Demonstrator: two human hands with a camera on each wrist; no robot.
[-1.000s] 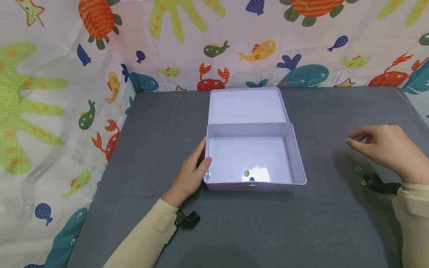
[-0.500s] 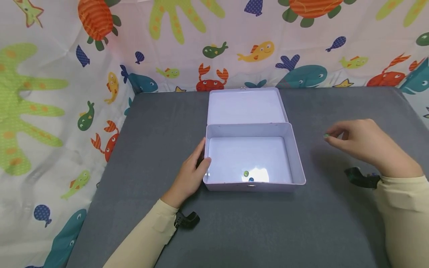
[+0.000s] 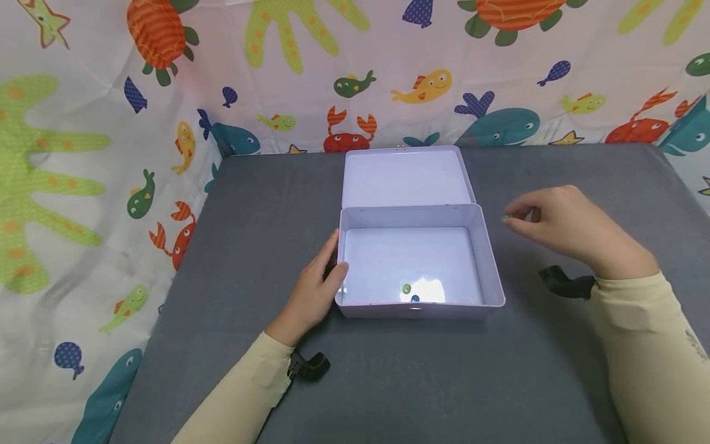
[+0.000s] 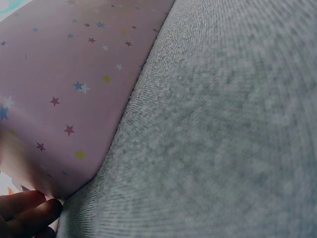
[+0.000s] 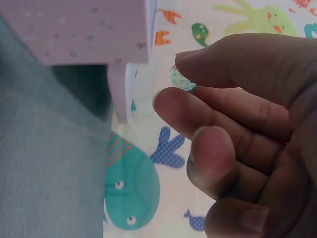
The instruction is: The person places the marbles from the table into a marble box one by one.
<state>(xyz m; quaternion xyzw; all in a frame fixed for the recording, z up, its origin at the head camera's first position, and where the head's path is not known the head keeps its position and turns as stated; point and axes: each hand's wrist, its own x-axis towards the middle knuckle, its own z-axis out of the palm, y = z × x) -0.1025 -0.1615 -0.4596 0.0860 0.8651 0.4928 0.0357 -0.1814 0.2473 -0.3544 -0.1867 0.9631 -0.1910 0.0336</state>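
Right hand (image 3: pixel 566 225) pinches marble (image 5: pixel 181 79) at fingertips; left hand (image 3: pixel 313 290) rests flat against box (image 3: pixel 493 271).

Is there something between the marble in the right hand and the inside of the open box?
Only the box's right wall. The right hand pinches the marble in the air just right of that wall, near rim height as far as can be judged. No other object lies between them.
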